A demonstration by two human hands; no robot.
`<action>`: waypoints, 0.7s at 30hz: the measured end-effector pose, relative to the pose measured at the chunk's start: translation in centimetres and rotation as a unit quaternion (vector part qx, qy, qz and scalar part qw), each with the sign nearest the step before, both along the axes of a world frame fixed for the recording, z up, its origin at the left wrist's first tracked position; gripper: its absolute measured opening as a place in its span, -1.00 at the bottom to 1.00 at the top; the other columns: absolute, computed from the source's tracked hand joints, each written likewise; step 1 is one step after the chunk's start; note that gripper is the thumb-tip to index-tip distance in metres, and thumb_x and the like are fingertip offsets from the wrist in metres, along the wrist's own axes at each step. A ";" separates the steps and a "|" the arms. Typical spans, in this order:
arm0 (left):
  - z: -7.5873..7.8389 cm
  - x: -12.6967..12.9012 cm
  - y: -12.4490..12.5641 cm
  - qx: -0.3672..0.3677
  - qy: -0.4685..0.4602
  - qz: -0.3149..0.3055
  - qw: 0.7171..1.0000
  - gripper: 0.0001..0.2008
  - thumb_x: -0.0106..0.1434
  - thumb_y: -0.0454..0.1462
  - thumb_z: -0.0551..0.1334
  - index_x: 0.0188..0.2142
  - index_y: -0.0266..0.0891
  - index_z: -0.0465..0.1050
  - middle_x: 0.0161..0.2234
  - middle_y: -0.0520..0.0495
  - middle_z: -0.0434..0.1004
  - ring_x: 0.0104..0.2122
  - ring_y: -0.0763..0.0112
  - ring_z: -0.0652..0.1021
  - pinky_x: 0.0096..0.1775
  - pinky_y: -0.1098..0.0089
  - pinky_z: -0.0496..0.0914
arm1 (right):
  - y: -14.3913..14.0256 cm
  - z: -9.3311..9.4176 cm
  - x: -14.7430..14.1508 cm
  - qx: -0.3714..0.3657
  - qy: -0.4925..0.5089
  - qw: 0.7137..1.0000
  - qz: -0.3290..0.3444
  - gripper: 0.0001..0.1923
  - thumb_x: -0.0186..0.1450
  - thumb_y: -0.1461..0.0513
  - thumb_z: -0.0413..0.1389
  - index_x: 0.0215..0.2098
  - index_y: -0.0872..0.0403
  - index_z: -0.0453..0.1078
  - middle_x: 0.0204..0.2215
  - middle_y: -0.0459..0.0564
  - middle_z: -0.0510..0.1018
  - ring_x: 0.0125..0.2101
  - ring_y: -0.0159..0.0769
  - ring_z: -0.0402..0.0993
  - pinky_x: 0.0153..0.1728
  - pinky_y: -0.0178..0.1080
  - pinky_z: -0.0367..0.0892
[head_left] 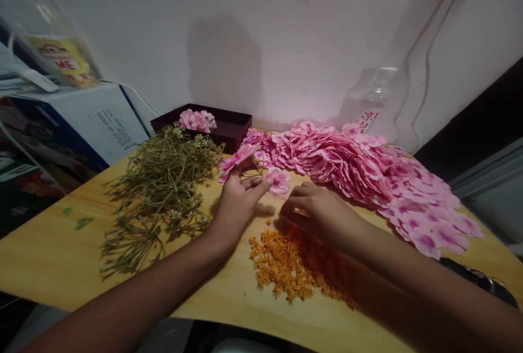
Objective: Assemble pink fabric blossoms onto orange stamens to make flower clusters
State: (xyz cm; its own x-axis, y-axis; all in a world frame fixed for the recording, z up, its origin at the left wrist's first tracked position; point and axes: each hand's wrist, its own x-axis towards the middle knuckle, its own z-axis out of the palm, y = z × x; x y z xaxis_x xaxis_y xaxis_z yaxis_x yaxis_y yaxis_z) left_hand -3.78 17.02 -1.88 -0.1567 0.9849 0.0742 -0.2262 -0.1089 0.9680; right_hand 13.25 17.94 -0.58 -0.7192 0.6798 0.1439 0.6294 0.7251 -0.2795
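Fingers of the left hand (pixel 237 200) pinch a pink flower (pixel 237 158) and lift it a little above the table (pixel 49 255). Its petals look soft and thin, light pink with darker pink near the middle. A second pink bloom (pixel 280 180) sits right at the tips of the same hand's long fingers, near the middle of the table.

The right hand (pixel 316 211) lies low beside it, fingers curled down. I cannot tell if it holds anything. It rests just over the top of a pile of tiny orange bits (pixel 286 266), which spreads toward the near edge of the table.

Behind the hands, a big heap of pink petals (pixel 368 173) runs from the middle of the far edge down along the right side. On the left side lies a messy bunch of green stems (pixel 159 189) with small pale buds. A dark box (pixel 229 127) stands at the far edge by the wall, with more pink flowers inside. A clear plastic bottle (pixel 373 102) stands behind the pink heap, near the far right corner.
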 end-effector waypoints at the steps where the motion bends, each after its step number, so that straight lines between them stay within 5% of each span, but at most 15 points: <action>1: -0.1 -0.1 0.2 0.013 0.001 0.012 1.000 -0.56 0.01 -0.31 0.36 -0.11 -0.20 0.29 -0.12 -0.07 0.44 -0.20 0.40 0.51 -0.18 0.38 0.45 | 0.1 -0.1 -0.6 0.002 -0.014 1.000 0.004 -0.89 0.24 0.24 0.13 -0.32 0.04 0.51 -0.37 -0.01 0.54 -0.33 -0.28 0.39 -0.39 -0.29 0.17; 7: -0.2 -0.2 0.4 0.032 0.011 0.034 0.999 -0.60 0.00 -0.34 0.34 -0.15 -0.23 0.32 -0.11 -0.07 0.44 -0.19 0.43 0.51 -0.09 0.40 0.38 | 0.6 -0.5 -2.9 -0.014 -0.051 0.999 0.007 -0.88 0.22 0.22 0.13 -0.39 0.08 0.50 -0.42 0.00 0.54 -0.43 -0.34 0.37 -0.48 -0.32 0.08; 15: -0.5 -0.2 0.6 0.035 -0.008 0.026 0.999 -0.58 0.01 -0.34 0.34 -0.12 -0.22 0.31 -0.15 -0.09 0.49 -0.23 0.44 0.53 -0.11 0.41 0.40 | 0.8 -1.2 -1.7 -0.053 0.025 0.998 -0.003 -0.84 0.25 0.19 0.09 -0.33 0.08 0.48 -0.41 0.01 0.54 -0.36 -0.32 0.39 -0.37 -0.33 0.21; 21: -0.9 -0.3 0.9 0.021 -0.008 0.029 0.999 -0.54 -0.01 -0.33 0.35 -0.09 -0.24 0.32 -0.12 -0.11 0.47 -0.18 0.39 0.52 -0.07 0.36 0.38 | 1.0 -2.3 -2.3 -0.038 -0.011 0.999 0.030 -0.85 0.25 0.24 0.08 -0.36 0.04 0.51 -0.43 0.01 0.54 -0.37 -0.31 0.40 -0.36 -0.31 0.20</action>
